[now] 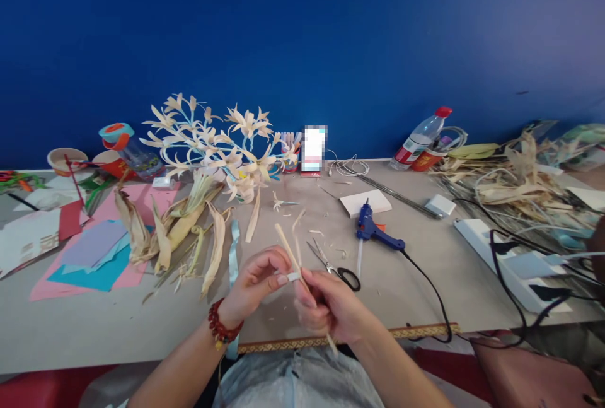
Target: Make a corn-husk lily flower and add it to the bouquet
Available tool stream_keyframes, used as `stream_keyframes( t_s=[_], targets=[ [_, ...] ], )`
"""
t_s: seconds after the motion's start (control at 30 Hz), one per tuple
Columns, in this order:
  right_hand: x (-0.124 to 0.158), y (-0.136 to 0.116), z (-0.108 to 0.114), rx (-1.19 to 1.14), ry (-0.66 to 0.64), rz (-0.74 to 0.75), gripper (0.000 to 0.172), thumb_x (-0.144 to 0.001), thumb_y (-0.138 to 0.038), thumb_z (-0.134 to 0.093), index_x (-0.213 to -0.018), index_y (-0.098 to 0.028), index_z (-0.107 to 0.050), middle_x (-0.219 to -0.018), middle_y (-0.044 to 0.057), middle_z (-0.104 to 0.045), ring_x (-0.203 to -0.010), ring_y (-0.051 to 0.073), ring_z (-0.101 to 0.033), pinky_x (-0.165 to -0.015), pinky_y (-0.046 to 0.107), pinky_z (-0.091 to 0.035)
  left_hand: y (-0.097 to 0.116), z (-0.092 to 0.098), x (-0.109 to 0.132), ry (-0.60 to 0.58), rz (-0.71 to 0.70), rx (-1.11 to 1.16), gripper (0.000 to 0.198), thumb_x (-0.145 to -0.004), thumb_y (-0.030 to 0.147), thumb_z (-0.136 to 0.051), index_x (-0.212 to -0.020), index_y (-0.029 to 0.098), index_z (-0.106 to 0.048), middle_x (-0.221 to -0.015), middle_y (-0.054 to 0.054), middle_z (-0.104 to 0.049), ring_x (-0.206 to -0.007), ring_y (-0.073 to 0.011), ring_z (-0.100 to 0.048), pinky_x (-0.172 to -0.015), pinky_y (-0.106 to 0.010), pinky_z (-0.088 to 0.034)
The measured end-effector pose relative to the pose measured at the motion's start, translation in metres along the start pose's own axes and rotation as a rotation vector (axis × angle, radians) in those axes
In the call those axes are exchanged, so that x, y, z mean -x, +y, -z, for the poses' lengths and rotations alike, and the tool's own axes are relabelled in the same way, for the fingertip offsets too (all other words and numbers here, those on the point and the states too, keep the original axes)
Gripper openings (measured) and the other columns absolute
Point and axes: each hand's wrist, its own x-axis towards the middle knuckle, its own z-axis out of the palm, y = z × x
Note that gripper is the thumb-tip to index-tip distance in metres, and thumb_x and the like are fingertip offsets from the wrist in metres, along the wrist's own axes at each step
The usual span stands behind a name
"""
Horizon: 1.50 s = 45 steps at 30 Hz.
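Near the table's front edge, my left hand (265, 279) pinches a small pale strip (293, 276) between thumb and fingertips. My right hand (331, 307) is closed round a pale husk stalk (287, 245), whose upper end points up and left and whose lower end shows under the palm. The strip lies against the stalk where the two hands meet. Black-handled scissors (347, 277) lie just beyond my right hand. A light blue ribbon (234, 250) runs down the table beside my left hand.
A blue glue gun (378, 231) stands right of the scissors, its cord trailing to the front edge. Husk flowers (227, 149) stand at the back left, dry husks (179, 225) before them. A power strip (510, 269) and a bottle (418, 140) are at the right.
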Motion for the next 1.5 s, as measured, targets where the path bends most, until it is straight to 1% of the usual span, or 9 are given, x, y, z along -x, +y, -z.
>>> stream_keyframes(
  t_s=[0.17,0.27,0.5,0.6,0.7,0.87,1.13,1.4,1.5],
  targets=[
    [-0.002,0.001,-0.010,0.760,0.363,0.263,0.043,-0.093,-0.055,-0.046,-0.071,-0.018,-0.050,-0.063,-0.003,-0.043,-0.056,0.010,-0.036,-0.051,0.023,-0.027,0.002,-0.001,0.000,0.022,0.011,-0.051,0.006,-0.089,0.020,-0.060,-0.083,0.018,-0.062,-0.084,-0.003,-0.055,-0.081,-0.0167,-0.052,-0.074,-0.029,-0.041],
    [-0.005,0.004,-0.012,0.978,0.428,0.313,0.040,-0.098,-0.049,-0.041,-0.074,-0.019,-0.051,-0.069,-0.001,-0.048,-0.066,0.013,-0.043,-0.061,0.025,-0.031,0.003,-0.001,0.000,0.036,-0.017,-0.060,0.005,-0.088,0.019,-0.060,-0.084,0.018,-0.062,-0.085,-0.003,-0.054,-0.082,-0.0169,-0.052,-0.075,-0.029,-0.041],
    [-0.006,0.010,-0.003,0.215,0.194,0.126,0.042,-0.090,-0.052,-0.052,-0.065,-0.019,-0.044,-0.048,-0.009,-0.028,-0.042,0.006,-0.014,-0.040,0.022,-0.010,-0.004,-0.001,0.003,0.048,0.010,0.029,0.005,-0.085,0.014,-0.064,-0.082,0.017,-0.064,-0.085,-0.004,-0.058,-0.083,-0.0168,-0.054,-0.076,-0.030,-0.042],
    [-0.006,0.010,-0.003,0.065,0.164,0.095,0.041,-0.089,-0.052,-0.053,-0.066,-0.019,-0.046,-0.044,-0.012,-0.022,-0.039,0.006,-0.010,-0.038,0.021,-0.008,-0.007,-0.002,0.003,0.058,0.028,0.093,0.006,-0.086,0.014,-0.063,-0.081,0.018,-0.064,-0.085,-0.004,-0.059,-0.081,-0.0165,-0.055,-0.075,-0.030,-0.042],
    [-0.007,0.008,-0.005,0.153,0.251,0.160,0.043,-0.089,-0.055,-0.053,-0.067,-0.018,-0.049,-0.047,-0.011,-0.026,-0.041,0.005,-0.013,-0.038,0.021,-0.009,-0.007,-0.002,0.003,0.065,0.029,0.117,0.007,-0.086,0.015,-0.062,-0.081,0.018,-0.064,-0.085,-0.003,-0.059,-0.080,-0.0161,-0.055,-0.074,-0.029,-0.041],
    [-0.008,0.005,-0.004,0.577,0.381,0.286,0.046,-0.093,-0.055,-0.046,-0.068,-0.017,-0.051,-0.060,-0.003,-0.041,-0.051,0.008,-0.032,-0.044,0.022,-0.022,-0.002,-0.002,0.002,0.068,0.007,0.038,0.005,-0.087,0.023,-0.062,-0.088,0.019,-0.064,-0.093,-0.005,-0.059,-0.087,-0.0192,-0.055,-0.079,-0.032,-0.042],
    [-0.008,0.004,-0.004,0.929,0.429,0.299,0.040,-0.100,-0.047,-0.037,-0.073,-0.019,-0.050,-0.069,-0.001,-0.047,-0.065,0.012,-0.045,-0.059,0.024,-0.034,-0.009,-0.005,0.002,0.180,0.031,-0.007,0.005,-0.085,0.016,-0.063,-0.081,0.020,-0.063,-0.089,-0.003,-0.059,-0.081,-0.0171,-0.056,-0.077,-0.032,-0.044],
    [-0.008,0.008,0.000,0.652,0.326,0.257,0.045,-0.096,-0.054,-0.040,-0.069,-0.018,-0.047,-0.063,-0.003,-0.040,-0.055,0.010,-0.035,-0.050,0.024,-0.026,-0.009,-0.003,0.002,0.254,0.034,0.062,0.007,-0.082,0.016,-0.066,-0.076,0.019,-0.067,-0.086,-0.004,-0.061,-0.085,-0.0183,-0.056,-0.077,-0.031,-0.044],
    [-0.007,0.006,0.000,0.672,0.383,0.279,0.046,-0.095,-0.055,-0.043,-0.068,-0.018,-0.048,-0.062,-0.003,-0.041,-0.055,0.010,-0.035,-0.049,0.024,-0.025,-0.006,-0.004,0.001,0.258,0.037,0.054,0.007,-0.082,0.015,-0.066,-0.077,0.020,-0.067,-0.086,-0.004,-0.061,-0.085,-0.0182,-0.056,-0.078,-0.031,-0.043]
  ],
)
